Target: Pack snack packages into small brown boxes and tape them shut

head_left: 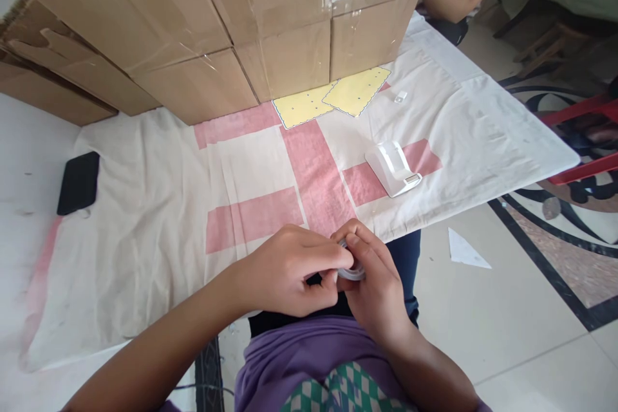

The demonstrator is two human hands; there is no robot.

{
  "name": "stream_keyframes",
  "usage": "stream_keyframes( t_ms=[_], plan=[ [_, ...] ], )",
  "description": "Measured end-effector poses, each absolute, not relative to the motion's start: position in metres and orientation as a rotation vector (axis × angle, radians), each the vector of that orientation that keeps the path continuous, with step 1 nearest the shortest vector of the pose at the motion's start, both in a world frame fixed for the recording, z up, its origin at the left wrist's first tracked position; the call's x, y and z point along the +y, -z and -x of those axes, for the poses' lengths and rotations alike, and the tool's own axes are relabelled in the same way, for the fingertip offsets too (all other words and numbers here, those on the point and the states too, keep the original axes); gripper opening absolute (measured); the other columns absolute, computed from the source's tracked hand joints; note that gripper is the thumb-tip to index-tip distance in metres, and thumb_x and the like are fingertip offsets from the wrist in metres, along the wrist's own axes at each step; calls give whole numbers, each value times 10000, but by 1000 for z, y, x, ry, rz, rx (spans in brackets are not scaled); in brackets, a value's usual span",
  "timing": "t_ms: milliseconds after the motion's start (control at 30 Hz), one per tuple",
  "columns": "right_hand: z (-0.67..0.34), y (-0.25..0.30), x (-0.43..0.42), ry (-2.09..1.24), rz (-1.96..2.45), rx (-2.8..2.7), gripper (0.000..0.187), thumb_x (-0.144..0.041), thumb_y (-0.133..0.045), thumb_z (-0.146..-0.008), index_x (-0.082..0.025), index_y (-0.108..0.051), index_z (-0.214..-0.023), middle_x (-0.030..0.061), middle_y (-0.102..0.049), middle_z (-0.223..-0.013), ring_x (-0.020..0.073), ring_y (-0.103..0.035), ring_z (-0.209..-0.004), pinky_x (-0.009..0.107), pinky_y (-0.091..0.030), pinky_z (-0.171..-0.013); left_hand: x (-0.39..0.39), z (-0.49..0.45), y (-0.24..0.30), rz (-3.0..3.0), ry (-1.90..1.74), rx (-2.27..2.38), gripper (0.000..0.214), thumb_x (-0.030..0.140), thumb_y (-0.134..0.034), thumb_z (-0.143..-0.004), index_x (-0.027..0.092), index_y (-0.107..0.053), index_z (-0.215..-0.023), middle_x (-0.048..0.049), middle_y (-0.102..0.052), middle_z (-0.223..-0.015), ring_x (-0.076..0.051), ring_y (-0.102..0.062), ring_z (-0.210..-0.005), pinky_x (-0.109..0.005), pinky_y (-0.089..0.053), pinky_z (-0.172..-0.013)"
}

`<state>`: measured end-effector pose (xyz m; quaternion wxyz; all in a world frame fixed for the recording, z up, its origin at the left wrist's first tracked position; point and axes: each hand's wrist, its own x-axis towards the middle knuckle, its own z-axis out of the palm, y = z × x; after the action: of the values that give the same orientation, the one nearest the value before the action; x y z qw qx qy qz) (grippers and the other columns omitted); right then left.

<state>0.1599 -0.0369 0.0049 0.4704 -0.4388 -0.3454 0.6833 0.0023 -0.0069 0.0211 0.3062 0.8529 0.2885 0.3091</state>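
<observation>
Hold check: tape roll (351, 268) in both hands

Head view: the small clear roll sits between the hands, just off the near edge of the counter (145, 257) and above the lap. The left hand (284, 270) grip pinches its rim with thumb and fingertips. The right hand (374, 283) grip wraps and pinches it from the right. Likely hunting for the tape end: hold the right steady, turn slowly, feel with a left nail. A white plastic holder (393, 168) lies farther right, well apart.
</observation>
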Motion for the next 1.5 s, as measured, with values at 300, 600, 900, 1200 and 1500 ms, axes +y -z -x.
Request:
stream_keyframes(
  t_ms=[300,600,900,1200,1500],
  plan=[
    [-155,-1,-38,-1784,1052,-730,280,-332,-520,-952,-212,-520,-699,-24,-419,-617,112,-332,-527,247,-279,-462,-7,1,-11,-2241,-848,744,210,65,-470,-763,222,-560,-869,73,-521,-586,-93,-437,-518,-230,-358,-529],
    [-157,-9,-33,-1636,1092,-844,311,-287,-481,-979,-217,-541,-683,13,-491,-683,140,-379,-590,272,-350,-526,-9,-5,-16,-2252,-857,803,140,109,-511,-783,220,-543,-861,52,-571,-654,-99,-457,-542,-236,-380,-541],
    [-157,-6,-35,-1710,1069,-716,305,-405,-542,-961,-215,-576,-724,-25,-397,-608,116,-330,-514,249,-271,-442,-11,2,-16,-2284,-917,831,229,129,-590,-809,211,-541,-1017,57,-612,-698,-99,-555,-576,-223,-435,-565],
    [-156,-7,-35,-1625,1099,-721,293,-442,-529,-959,-218,-588,-780,-39,-362,-602,111,-278,-500,248,-256,-434,-20,2,-4,-2310,-1122,929,124,194,-667,-918,197,-601,-1023,1,-730,-811,-114,-668,-681,-226,-517,-621],
    [-156,-7,-32,-1486,1196,-766,268,-395,-502,-969,-213,-583,-788,-21,-408,-635,119,-319,-524,258,-267,-441,-27,-8,-14,-2574,-1047,1037,75,88,-589,-922,158,-561,-929,-21,-665,-689,-131,-584,-585,-258,-457,-557]
  ],
)
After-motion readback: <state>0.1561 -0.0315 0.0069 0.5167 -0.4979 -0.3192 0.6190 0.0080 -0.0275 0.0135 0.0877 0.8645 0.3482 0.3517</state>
